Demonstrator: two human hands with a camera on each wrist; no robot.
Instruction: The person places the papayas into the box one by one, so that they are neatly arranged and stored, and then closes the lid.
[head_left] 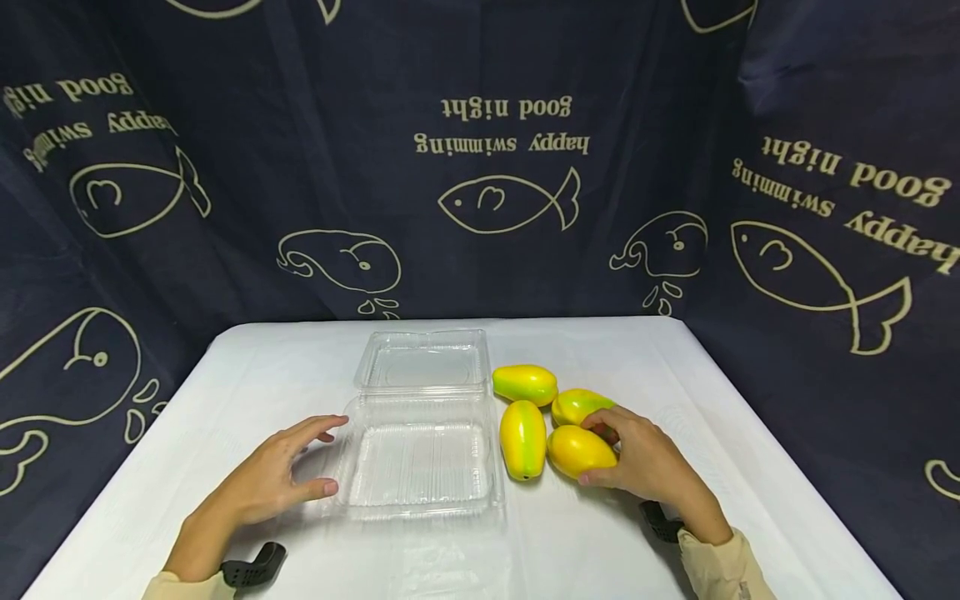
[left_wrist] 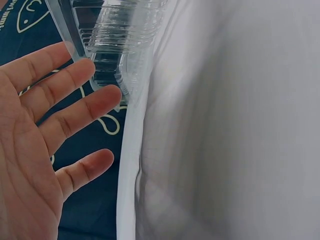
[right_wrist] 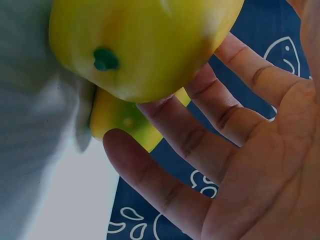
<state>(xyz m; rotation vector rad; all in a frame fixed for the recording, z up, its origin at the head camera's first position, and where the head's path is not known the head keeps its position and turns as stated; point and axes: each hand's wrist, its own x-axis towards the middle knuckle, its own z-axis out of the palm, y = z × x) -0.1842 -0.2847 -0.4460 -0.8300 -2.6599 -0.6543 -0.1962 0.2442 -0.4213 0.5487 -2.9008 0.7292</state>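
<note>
A clear plastic clamshell box lies with its lid folded back, away from me. My left hand is at the box's left side, thumb and fingers spread apart and holding nothing; in the left wrist view its palm and straight fingers show near the box. On the right, my right hand has its thumb and fingers around the nearest yellow papaya. The right wrist view shows that papaya's green stem end, the fingers against its side, and another papaya behind.
Three other yellow-green papayas lie close by: one behind, one upright to the left, one beyond the hand. All stand on a white-covered table. A dark fish-print cloth hangs behind and at the sides.
</note>
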